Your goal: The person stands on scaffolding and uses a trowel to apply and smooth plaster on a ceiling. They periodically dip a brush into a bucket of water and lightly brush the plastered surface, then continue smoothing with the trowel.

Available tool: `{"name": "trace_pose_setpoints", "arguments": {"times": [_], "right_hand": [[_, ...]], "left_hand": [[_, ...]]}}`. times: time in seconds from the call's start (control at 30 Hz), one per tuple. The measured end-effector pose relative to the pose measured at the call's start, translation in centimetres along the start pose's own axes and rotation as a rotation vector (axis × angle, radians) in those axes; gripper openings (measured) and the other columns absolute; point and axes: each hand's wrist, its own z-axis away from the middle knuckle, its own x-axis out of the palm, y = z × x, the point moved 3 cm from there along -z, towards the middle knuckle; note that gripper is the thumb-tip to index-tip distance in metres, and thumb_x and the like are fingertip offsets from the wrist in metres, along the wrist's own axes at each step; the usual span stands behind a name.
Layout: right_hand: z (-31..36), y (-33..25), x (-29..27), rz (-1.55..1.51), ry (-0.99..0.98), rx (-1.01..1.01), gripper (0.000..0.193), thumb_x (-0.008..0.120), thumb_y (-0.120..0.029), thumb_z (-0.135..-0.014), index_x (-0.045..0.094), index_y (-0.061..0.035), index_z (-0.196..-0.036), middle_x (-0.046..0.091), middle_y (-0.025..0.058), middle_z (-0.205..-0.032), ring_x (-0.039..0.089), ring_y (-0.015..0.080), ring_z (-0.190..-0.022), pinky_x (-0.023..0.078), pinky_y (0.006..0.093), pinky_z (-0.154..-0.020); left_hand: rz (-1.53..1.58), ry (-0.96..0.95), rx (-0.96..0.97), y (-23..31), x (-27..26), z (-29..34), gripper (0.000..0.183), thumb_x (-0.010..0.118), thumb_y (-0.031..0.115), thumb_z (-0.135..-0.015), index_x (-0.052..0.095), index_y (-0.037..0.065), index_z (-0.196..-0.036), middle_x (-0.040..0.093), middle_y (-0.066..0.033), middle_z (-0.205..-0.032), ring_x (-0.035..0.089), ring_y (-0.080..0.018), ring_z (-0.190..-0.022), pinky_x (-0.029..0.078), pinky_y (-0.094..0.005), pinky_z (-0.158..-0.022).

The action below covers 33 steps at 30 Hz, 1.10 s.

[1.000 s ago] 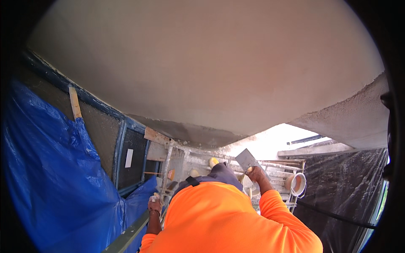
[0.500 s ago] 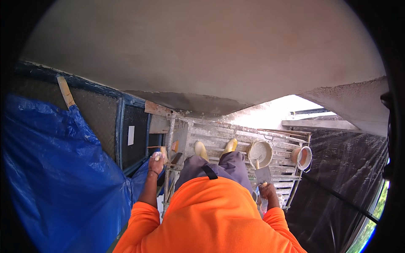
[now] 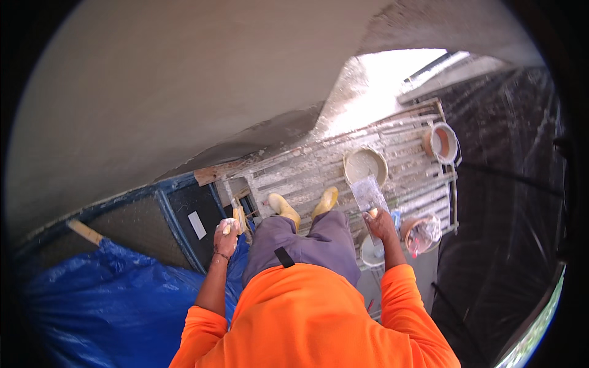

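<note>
My right hand (image 3: 381, 224) is closed round the handle of a plastering trowel (image 3: 368, 191). The trowel's flat grey rectangular blade overlaps the near rim of a round mortar tub (image 3: 366, 163), which has grey mix inside. Over on the left, my left hand (image 3: 226, 237), smeared with white, grips a pale wooden tool (image 3: 240, 219). That tool is seen nearly edge-on, so its full shape does not show. My yellow boots (image 3: 285, 208) stand on a slatted scaffold platform (image 3: 307, 165) splashed with plaster.
An orange-brown bucket (image 3: 440, 142) stands at the platform's far right. Another bucket (image 3: 423, 232), with clear plastic in it, and a pale container (image 3: 372, 251) are beside my right arm. Smooth grey plaster (image 3: 184, 80) spreads ahead. Blue tarp (image 3: 123, 294) hangs left, dark sheeting (image 3: 503, 214) right.
My view has swung to the right, bringing the platform and buckets more fully into sight. The trowel's blade has come up against the mortar tub's rim. Both hands keep their tools.
</note>
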Motion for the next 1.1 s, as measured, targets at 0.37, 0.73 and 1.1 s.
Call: {"name": "trace_pose_setpoints", "arguments": {"times": [0.37,0.73,1.1], "right_hand": [[7.8,23.2,8.2,-0.259,0.204,0.584,0.055,0.074,-0.049,-0.086,0.068,0.0051,-0.098,0.071,0.0294,-0.095,0.07,0.044,-0.091,0.054,0.0479,-0.079],[-0.9,19.9,5.8,-0.314,0.111,0.349,0.059,0.073,-0.048,-0.087,0.064,0.0066,-0.106,0.069,0.0296,-0.1,0.067,0.0458,-0.095,0.052,0.0478,-0.083],[-9.2,13.0,1.1,-0.133,0.108,0.069,0.053,0.071,-0.043,-0.09,0.063,0.0067,-0.108,0.067,0.0327,-0.107,0.063,0.0496,-0.105,0.051,0.0505,-0.089]], "left_hand": [[-0.34,-0.441,0.28,14.5,19.8,-0.5,0.035,0.068,0.034,-0.098,0.067,0.004,-0.116,0.066,-0.007,-0.096,0.063,-0.0149,-0.086,0.051,-0.0301,-0.078],[-0.412,-0.265,0.089,9.8,18.0,-0.9,0.034,0.069,0.035,-0.095,0.069,0.006,-0.114,0.067,-0.0174,-0.11,0.067,-0.029,-0.094,0.052,-0.0387,-0.085],[-0.331,-0.023,0.042,0.5,9.1,0.5,0.033,0.067,0.036,-0.095,0.07,0.007,-0.111,0.069,-0.0182,-0.105,0.066,-0.0337,-0.098,0.052,-0.043,-0.088]]}}
